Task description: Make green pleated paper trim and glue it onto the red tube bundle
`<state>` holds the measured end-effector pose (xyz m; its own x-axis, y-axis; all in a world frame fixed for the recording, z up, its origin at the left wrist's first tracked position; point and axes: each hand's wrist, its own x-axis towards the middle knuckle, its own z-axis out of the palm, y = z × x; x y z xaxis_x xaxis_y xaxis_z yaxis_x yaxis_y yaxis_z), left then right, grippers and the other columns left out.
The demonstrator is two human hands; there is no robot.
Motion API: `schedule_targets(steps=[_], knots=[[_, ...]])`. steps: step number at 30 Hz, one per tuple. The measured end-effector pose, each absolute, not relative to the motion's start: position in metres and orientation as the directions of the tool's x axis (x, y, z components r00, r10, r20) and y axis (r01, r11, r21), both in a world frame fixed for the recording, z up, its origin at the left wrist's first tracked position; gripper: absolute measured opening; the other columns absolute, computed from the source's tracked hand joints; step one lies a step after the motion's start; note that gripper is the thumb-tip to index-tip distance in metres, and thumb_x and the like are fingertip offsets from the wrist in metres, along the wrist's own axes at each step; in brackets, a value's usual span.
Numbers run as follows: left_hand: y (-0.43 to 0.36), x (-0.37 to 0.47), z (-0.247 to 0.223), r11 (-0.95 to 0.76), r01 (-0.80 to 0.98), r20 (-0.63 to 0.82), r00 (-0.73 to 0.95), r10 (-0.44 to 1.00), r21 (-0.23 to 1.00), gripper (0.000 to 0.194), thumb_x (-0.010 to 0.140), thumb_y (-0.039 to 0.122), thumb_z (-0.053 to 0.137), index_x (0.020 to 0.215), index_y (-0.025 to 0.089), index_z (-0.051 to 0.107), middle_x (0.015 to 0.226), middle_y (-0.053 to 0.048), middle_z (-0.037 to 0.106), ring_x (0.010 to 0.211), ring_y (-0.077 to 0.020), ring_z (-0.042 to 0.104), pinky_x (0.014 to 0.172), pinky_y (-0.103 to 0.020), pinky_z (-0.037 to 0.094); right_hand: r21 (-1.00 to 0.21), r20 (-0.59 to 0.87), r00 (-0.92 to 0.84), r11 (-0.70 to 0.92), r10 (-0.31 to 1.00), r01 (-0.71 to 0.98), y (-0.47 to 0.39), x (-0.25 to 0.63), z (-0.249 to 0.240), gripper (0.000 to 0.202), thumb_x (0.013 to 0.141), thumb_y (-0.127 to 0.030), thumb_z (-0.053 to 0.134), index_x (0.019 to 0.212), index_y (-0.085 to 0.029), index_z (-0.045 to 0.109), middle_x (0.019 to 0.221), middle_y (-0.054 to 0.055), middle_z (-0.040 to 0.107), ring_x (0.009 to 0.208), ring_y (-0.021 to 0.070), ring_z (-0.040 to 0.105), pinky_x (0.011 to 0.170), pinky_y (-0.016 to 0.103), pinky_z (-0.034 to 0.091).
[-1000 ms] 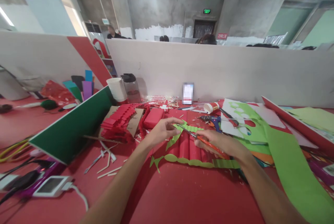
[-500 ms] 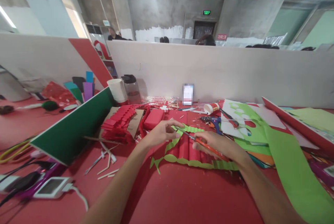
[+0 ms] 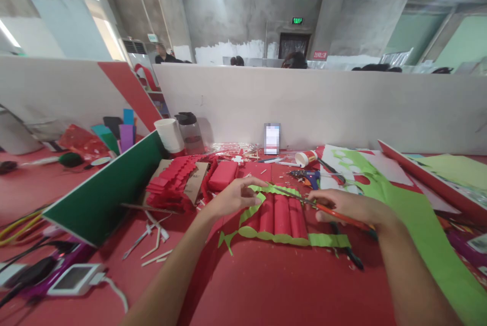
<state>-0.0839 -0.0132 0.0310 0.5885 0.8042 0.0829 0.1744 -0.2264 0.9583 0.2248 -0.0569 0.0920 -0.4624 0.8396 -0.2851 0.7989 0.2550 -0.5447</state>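
Note:
Several red paper rolls (image 3: 282, 216) lie side by side on the red table, with a green paper strip (image 3: 279, 239) along their near ends and another green piece along the far ends. My right hand (image 3: 342, 208) is closed round a long thin tool with orange-red handles (image 3: 344, 217), which looks like scissors. Its dark tip points left over the far part of the rolls. My left hand (image 3: 240, 195) is at the rolls' far left corner, fingers bent, by the green paper; whatever lies between its fingertips is too small to tell.
A red paper box (image 3: 223, 176) and crinkled red paper (image 3: 175, 178) lie beyond my left hand. A blue glue gun (image 3: 312, 179) lies behind my right hand, green sheets (image 3: 403, 204) at the right. A green board (image 3: 110, 191) stands at the left.
My right hand has moved right with the tool, away from my left hand, uncovering more of the rolls and a dark tool on the table. My left hand has hardly moved.

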Motion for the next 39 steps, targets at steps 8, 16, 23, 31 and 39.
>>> schedule_targets(steps=[8,16,23,31,39], knots=[[-0.021,-0.077,0.04,-0.33,0.309,0.018,0.706,0.708,0.892,0.035,0.082,0.033,0.063,0.115,0.022,0.06,0.108,-0.009,0.063,0.086,-0.0177,0.062,0.066,-0.026,0.049,-0.265,-0.132,0.027,-0.061,0.991,0.962,-0.033,0.298,0.052,0.044,0.079,-0.031,0.055,0.122,-0.023,0.056,0.106,0.01,0.069,0.08,0.0257,0.065,0.063,0.029,0.044],[-0.026,-0.074,0.046,-0.308,0.334,-0.043,0.736,0.675,0.891,0.03,0.081,0.031,0.065,0.108,0.02,0.063,0.093,-0.005,0.068,0.085,-0.0172,0.064,0.075,-0.029,0.05,-0.119,-0.156,0.198,-0.218,0.968,0.969,-0.037,0.304,0.048,0.044,0.076,-0.033,0.06,0.119,-0.023,0.056,0.106,0.013,0.067,0.089,0.0297,0.064,0.063,0.03,0.04],[-0.021,-0.085,0.047,-0.339,0.367,-0.012,0.693,0.721,0.866,0.024,0.079,0.036,0.066,0.095,0.018,0.068,0.088,-0.004,0.067,0.083,-0.0167,0.062,0.074,-0.027,0.049,-0.275,-0.251,-0.244,0.173,0.937,0.946,-0.062,0.259,0.072,0.038,0.071,-0.056,0.063,0.094,-0.026,0.066,0.085,0.003,0.069,0.07,0.021,0.061,0.055,0.026,0.036],[-0.017,-0.094,0.046,-0.315,0.368,-0.025,0.684,0.729,0.875,0.023,0.078,0.037,0.066,0.09,0.018,0.068,0.079,-0.002,0.065,0.072,-0.0137,0.058,0.067,-0.025,0.046,-0.036,-0.402,-0.333,0.348,0.853,0.937,-0.063,0.208,0.046,0.032,0.049,-0.044,0.08,0.06,-0.017,0.066,0.068,0.006,0.066,0.067,0.0232,0.063,0.054,0.027,0.036],[-0.017,-0.096,0.046,-0.328,0.339,-0.018,0.719,0.695,0.881,0.024,0.08,0.038,0.065,0.091,0.017,0.067,0.081,-0.003,0.064,0.074,-0.0135,0.057,0.068,-0.024,0.045,-0.232,-0.322,-0.416,0.354,0.851,0.906,-0.061,0.227,0.063,0.021,0.067,-0.035,0.068,0.082,-0.021,0.067,0.078,0.003,0.066,0.068,0.0197,0.059,0.052,0.024,0.034]])
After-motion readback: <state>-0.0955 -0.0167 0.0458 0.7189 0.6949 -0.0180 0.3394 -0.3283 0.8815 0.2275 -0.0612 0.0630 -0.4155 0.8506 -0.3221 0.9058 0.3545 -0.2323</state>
